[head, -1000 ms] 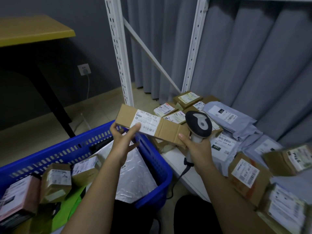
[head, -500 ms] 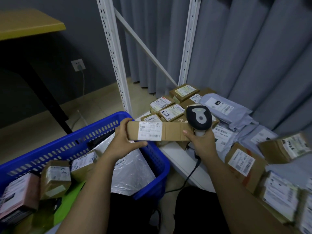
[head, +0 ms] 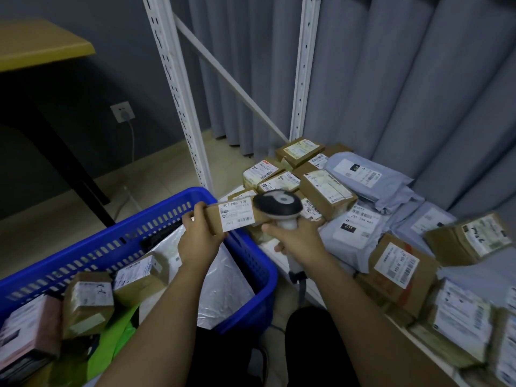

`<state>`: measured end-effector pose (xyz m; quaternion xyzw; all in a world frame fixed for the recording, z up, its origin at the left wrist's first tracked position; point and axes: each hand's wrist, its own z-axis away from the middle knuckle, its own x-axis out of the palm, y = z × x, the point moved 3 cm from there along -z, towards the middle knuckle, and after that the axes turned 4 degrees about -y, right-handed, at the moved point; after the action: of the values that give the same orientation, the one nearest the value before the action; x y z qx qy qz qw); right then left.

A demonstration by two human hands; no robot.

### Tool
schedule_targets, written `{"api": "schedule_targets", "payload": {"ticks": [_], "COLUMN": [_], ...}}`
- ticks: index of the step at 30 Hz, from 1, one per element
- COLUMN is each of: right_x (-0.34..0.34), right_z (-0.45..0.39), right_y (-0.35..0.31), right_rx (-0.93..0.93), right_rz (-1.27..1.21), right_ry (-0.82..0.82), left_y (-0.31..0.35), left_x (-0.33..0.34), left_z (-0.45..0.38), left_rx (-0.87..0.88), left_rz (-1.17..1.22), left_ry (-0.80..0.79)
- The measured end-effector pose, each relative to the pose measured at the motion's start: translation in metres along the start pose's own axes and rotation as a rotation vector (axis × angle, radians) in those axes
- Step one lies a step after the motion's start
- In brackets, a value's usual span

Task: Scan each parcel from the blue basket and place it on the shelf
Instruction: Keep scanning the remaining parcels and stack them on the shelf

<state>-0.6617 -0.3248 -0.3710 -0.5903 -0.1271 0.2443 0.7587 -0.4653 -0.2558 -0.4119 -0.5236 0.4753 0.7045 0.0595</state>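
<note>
Blue basket [head: 245, 263] is taken as landmark, w/ everything placed rel. to it. Yellow tabletop [head: 42, 43] is seen far up-left of it, a wall socket [head: 122, 112] above its back rim. Inside, at its left end, small cardboard boxes [head: 86, 300] w/ white labels are piled on a green bag [head: 117, 336]; a silver foil mailer [head: 223, 283] lies at its right end. Above the basket's right rim a long cardboard parcel [head: 237, 217] is gripped at its left end by the left hand [head: 199, 244], label facing up. Just right of the basket, a scanner [head: 277, 205] is held by its handle in the right hand [head: 298, 238], its head touching or overlapping the parcel's right end. Further right, the shelf [head: 282, 256] is covered w/ labelled boxes and grey poly mailers [head: 365, 177]; white uprights and a grey curtain [head: 391, 79] stand behind.
</note>
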Motion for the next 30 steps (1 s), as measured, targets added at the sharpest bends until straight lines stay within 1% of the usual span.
{"api": "schedule_targets", "payload": {"ticks": [8,12,20,24,27,30], "right_x": [-0.005,-0.007,-0.01,-0.011,-0.016,-0.027], "right_z": [0.017,0.015,0.015,0.014,0.011,0.006], "right_y": [-0.006,-0.001,-0.001,-0.001,-0.001,0.001], "right_rx": [0.058,0.099,0.109,0.071,0.053,0.044], "right_rz": [0.004,0.129,0.131,0.082,-0.003,-0.07], "right_ry": [-0.084,-0.037,-0.039,-0.027,0.034,0.175], "left_y": [-0.004,-0.004,-0.004,-0.003,0.0,0.007], "left_x": [-0.011,-0.012,-0.012,-0.013,-0.015,-0.017], "left_z": [-0.001,-0.001,-0.001,0.0,0.003,0.006], "left_rx": [-0.062,-0.073,-0.085,-0.086,-0.08,-0.07], "left_rz": [0.005,0.026,0.045,0.056,0.079,0.136], "left_ry": [0.085,0.095,0.093,0.085,0.073,0.047]}}
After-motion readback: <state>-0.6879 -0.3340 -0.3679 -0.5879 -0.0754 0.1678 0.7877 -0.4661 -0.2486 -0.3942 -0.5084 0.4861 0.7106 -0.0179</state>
